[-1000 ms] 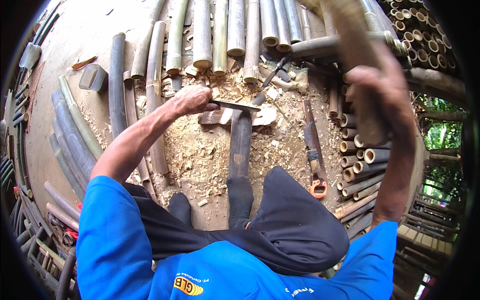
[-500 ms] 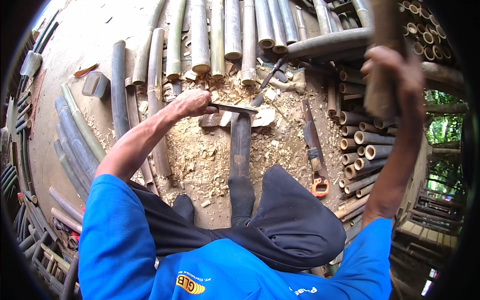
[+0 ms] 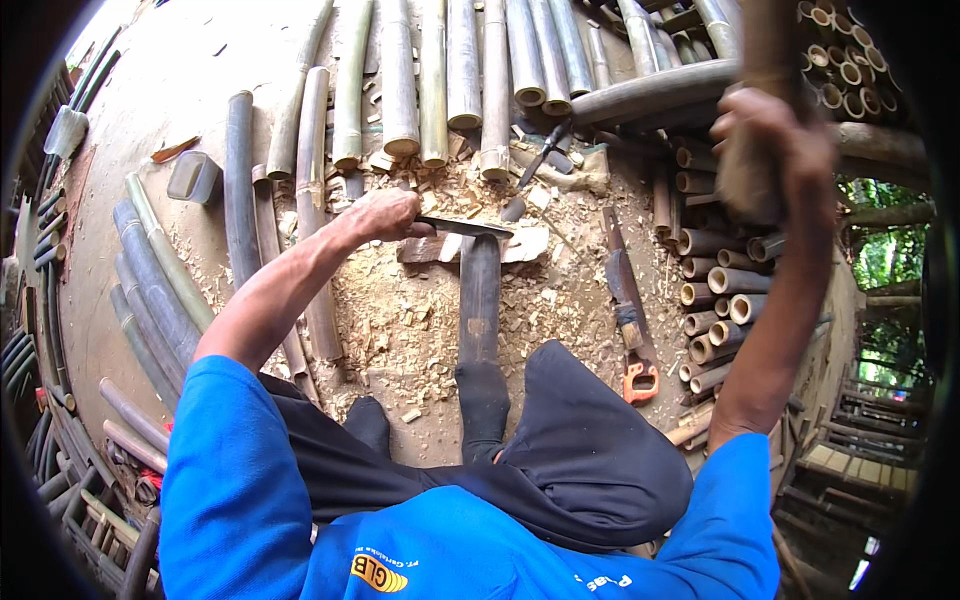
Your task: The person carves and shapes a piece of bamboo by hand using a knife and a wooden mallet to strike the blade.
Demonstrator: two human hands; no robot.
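left hand (image 3: pixel 388 212) grips the knife (image 3: pixel 466 228), laid across the far end of the bamboo piece (image 3: pixel 480 300); right hand (image 3: pixel 778 130) clutches a raised club (image 3: pixel 750 190), probably wooden, though blurred. an off-centre blow could twist the knife sideways.

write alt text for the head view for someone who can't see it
A person's left hand holds a blade at the far end of a dark bamboo piece, while the right hand grips a blurred wooden club. Wood chips litter the ground, with bamboo poles and an orange-handled saw around them.
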